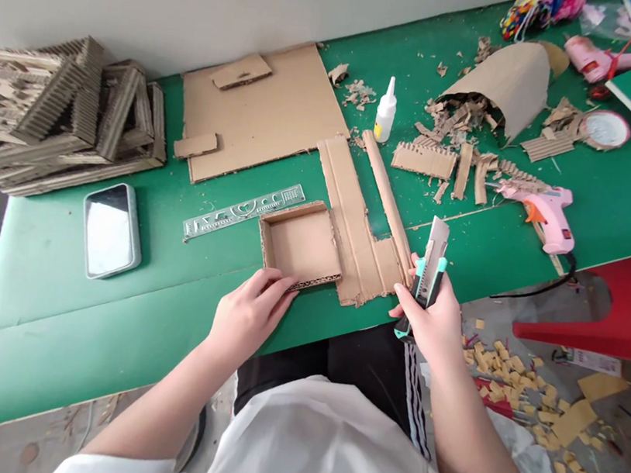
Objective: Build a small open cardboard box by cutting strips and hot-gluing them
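My left hand (252, 302) is closed at the near edge of a shallow open cardboard box (303, 244), its fingers pressed on the front wall. In my right hand (438, 316) is a box cutter (433, 265) with a teal and black handle, its wide blade pointing up and away from me. Right of the box lies a creased cardboard strip (353, 218), its far end near a rolled cardboard piece (388, 200). My right fingers are close to the near end of that roll. A clear stencil ruler (244, 212) rests behind the box.
A phone (112, 231) lies at left before stacked corrugated cardboard frames (56, 114). Behind are a cardboard sheet (262, 115) and a white glue bottle (386, 113). Cardboard scraps (425, 160) and a pink glue gun (553, 215) with a cord are at right, near a red stool (628, 304).
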A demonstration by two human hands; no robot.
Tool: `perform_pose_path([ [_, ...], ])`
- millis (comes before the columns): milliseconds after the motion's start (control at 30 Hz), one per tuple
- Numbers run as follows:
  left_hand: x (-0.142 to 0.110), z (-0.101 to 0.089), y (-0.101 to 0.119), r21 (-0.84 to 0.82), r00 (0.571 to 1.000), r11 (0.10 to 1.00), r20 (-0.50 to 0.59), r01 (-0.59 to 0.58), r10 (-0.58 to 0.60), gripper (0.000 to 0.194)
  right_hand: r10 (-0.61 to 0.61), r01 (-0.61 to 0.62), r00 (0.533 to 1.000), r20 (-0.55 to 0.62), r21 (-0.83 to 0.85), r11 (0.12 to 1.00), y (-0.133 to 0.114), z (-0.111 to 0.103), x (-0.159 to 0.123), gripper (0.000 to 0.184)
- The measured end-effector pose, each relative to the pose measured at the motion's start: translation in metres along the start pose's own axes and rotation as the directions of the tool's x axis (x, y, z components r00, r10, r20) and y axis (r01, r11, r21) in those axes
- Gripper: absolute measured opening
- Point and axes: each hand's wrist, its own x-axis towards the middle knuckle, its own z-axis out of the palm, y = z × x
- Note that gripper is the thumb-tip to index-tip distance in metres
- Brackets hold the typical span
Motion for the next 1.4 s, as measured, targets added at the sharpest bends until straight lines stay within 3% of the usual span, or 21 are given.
perform_pose_path([
  [1233, 0.0023, 0.0018, 0.0027, -0.037, 0.999, 0.998, 0.03, -0.04, 0.041, 0.019, -0.019, 0.02, 1.0, -0.021, 0.021, 1.0, 0.0081, 0.0038, 0.0022, 0.037],
  [1400, -0.0004, -0.0017, 0.0022, -0.148, 1.0, 0.989, 0.003, -0.004, 0.004, 0.027, -0.013, 0.014, 1.0, -0.022, 0.073, 0.997, 0.0086, 0.0059, 0.0011, 0.035],
])
